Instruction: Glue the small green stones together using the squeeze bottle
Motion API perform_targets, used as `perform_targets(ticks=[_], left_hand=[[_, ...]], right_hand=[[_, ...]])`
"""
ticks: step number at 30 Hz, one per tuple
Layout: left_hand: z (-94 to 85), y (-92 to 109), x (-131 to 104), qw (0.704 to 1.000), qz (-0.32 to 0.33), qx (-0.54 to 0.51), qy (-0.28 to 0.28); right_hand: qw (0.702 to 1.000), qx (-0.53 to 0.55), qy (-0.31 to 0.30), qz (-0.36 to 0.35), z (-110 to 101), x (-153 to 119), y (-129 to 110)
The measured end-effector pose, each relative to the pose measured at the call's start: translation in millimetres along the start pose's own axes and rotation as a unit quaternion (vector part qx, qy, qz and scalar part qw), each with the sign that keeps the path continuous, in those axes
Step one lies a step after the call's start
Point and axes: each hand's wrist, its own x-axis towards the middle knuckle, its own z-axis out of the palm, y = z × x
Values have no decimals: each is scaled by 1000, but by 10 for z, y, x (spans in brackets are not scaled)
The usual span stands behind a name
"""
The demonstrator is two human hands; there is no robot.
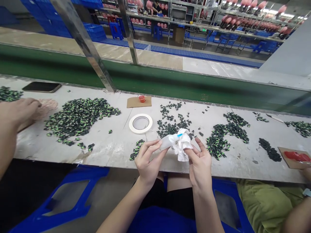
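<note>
My left hand (149, 160) is closed round a translucent white tube (167, 142) with a blue tip, held over the table's front edge. My right hand (200, 160) pinches a crumpled white tissue (182, 145), which touches the tube's blue tip. Just behind both hands lie scattered small dark pieces (167, 127). A roll of white tape (140, 124) lies flat behind my left hand. Near its fingers sits a small group of green-and-black pieces (136, 149).
A large green-and-black heap (81, 118) lies left, more piles (218, 139) right. Cardboard (133, 102) bears a red cap (142, 98). A phone (41, 86) lies back left. Another person's hand (20, 111) is at left; a person in green sits right. A metal post (104, 76) stands behind.
</note>
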Motion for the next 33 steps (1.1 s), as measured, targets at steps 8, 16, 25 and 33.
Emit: perform_targets(ticks=[8, 16, 25, 33], left_hand=[[-27, 60, 113, 926, -336, -165, -42], [-112, 209, 127, 826, -441, -312, -162], [-140, 300, 119, 810, -444, -335, -188], [-99, 292, 66, 867, -383, -291, -128]], right_hand=[[999, 17, -12, 30, -175, 65, -35], [999, -7, 39, -37, -206, 80, -57], [994, -41, 39, -93, -131, -53, -83], [996, -18, 15, -83, 27, -86, -147]])
